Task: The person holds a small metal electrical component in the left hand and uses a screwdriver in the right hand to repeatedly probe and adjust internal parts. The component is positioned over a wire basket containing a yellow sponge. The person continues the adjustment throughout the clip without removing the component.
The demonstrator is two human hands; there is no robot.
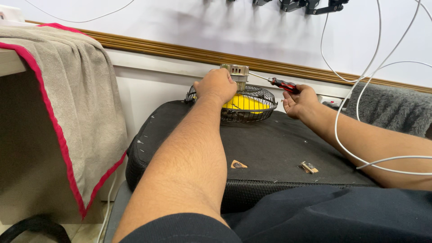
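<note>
A small fan with a black wire cage [256, 108] and yellow blades [245, 103] lies face down on a black padded surface [270, 144]. Its grey metal motor [235, 72] sticks up at the back. My left hand [216, 85] is closed over the cage and motor, holding the fan. My right hand [299, 101] grips a screwdriver with a red and black handle [283, 84]; its thin shaft points left, with the tip at the motor.
A beige towel with red trim [67, 103] hangs over a ledge at left. White cables [355, 85] dangle across my right forearm. Two small loose parts [238, 164] [308, 167] lie on the padded surface. A grey fuzzy cloth [391, 108] sits at right.
</note>
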